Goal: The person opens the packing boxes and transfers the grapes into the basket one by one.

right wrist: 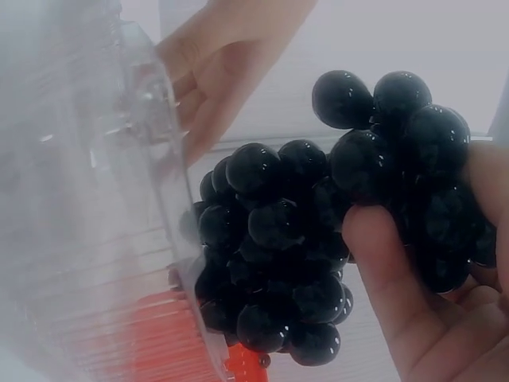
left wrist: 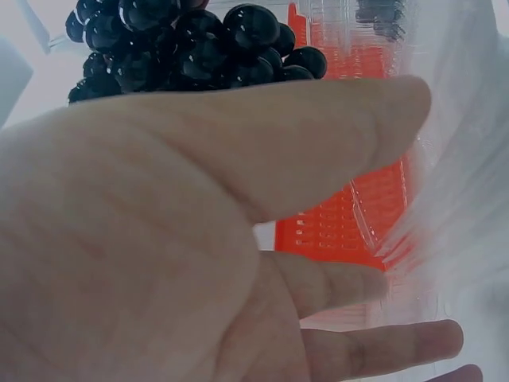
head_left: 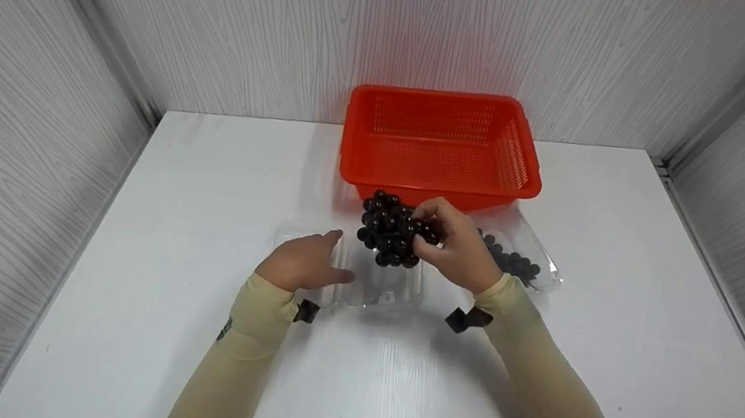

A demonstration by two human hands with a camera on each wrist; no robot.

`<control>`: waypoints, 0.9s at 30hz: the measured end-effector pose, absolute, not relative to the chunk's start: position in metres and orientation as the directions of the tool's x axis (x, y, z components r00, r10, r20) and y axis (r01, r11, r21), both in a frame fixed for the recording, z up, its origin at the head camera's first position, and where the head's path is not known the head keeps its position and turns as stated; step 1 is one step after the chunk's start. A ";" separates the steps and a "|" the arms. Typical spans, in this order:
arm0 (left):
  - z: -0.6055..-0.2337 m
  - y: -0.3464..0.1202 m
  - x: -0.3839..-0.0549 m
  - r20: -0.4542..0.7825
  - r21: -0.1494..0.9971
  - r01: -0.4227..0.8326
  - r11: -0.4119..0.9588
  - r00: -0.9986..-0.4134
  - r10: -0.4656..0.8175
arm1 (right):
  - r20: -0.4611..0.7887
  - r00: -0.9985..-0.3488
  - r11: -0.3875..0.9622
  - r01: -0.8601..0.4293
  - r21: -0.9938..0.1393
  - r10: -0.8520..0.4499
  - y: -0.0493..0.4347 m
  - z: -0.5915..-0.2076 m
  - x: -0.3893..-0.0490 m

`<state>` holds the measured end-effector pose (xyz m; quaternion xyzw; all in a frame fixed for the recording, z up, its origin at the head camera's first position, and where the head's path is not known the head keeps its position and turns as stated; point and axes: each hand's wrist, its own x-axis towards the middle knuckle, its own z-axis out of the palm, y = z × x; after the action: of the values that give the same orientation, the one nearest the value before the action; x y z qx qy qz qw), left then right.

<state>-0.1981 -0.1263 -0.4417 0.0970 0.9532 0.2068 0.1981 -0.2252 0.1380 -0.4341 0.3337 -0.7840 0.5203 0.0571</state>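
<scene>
My right hand [head_left: 464, 253] pinches a bunch of dark, glossy grapes [head_left: 384, 228] between thumb and fingers, with most of the bunch hanging to its left. Beneath it lies a clear plastic container [head_left: 373, 288] on the white table. At the container's left side is my left hand [head_left: 301, 261], thumb and fingers extended and spread. Whether it touches the clear plastic cannot be told. In the left wrist view the grapes [left wrist: 199, 48] appear beyond the left thumb. The right wrist view shows clear plastic [right wrist: 151, 159] close beside the bunch [right wrist: 270, 231].
A red perforated basket [head_left: 440, 157] stands at the back of the white table [head_left: 233, 176], behind the hands. More dark grapes [head_left: 516, 264] lie with clear plastic packaging [head_left: 528, 229] to the right of my right hand. Pale wood-grain panels [head_left: 260, 21] enclose the back and sides.
</scene>
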 end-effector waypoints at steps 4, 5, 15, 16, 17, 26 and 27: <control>-0.441 -0.127 -0.200 -0.347 0.430 0.104 0.897 -0.898 0.270 | 0.477 -0.765 0.194 -0.596 -0.779 -0.433 0.138 -0.433 -0.225; -0.441 -0.128 -0.200 -0.348 0.428 0.106 0.897 -0.897 0.272 | 0.483 -0.766 0.188 -0.596 -0.780 -0.425 0.137 -0.432 -0.225; -0.444 -0.130 -0.205 -0.354 0.409 0.126 0.904 -0.891 0.285 | 0.487 -0.795 0.159 -0.567 -0.808 -0.361 0.142 -0.423 -0.228; -0.444 -0.131 -0.205 -0.357 0.408 0.125 0.905 -0.890 0.284 | 0.492 -0.799 0.148 -0.564 -0.812 -0.346 0.144 -0.421 -0.229; -0.445 -0.131 -0.205 -0.359 0.406 0.124 0.905 -0.890 0.282 | 0.495 -0.803 0.135 -0.559 -0.818 -0.331 0.145 -0.419 -0.230; -0.447 -0.129 -0.204 -0.347 0.422 0.118 0.899 -0.895 0.281 | 0.504 -0.846 0.099 -0.524 -0.846 -0.173 0.159 -0.401 -0.235; -0.447 -0.129 -0.204 -0.339 0.426 0.120 0.897 -0.898 0.281 | 0.500 -0.852 0.106 -0.518 -0.849 -0.158 0.160 -0.399 -0.235</control>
<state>-0.2042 -0.1287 -0.4472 0.1051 0.9531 0.2014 0.1999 -0.2353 0.1605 -0.3985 0.2316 -0.7296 0.6272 0.1436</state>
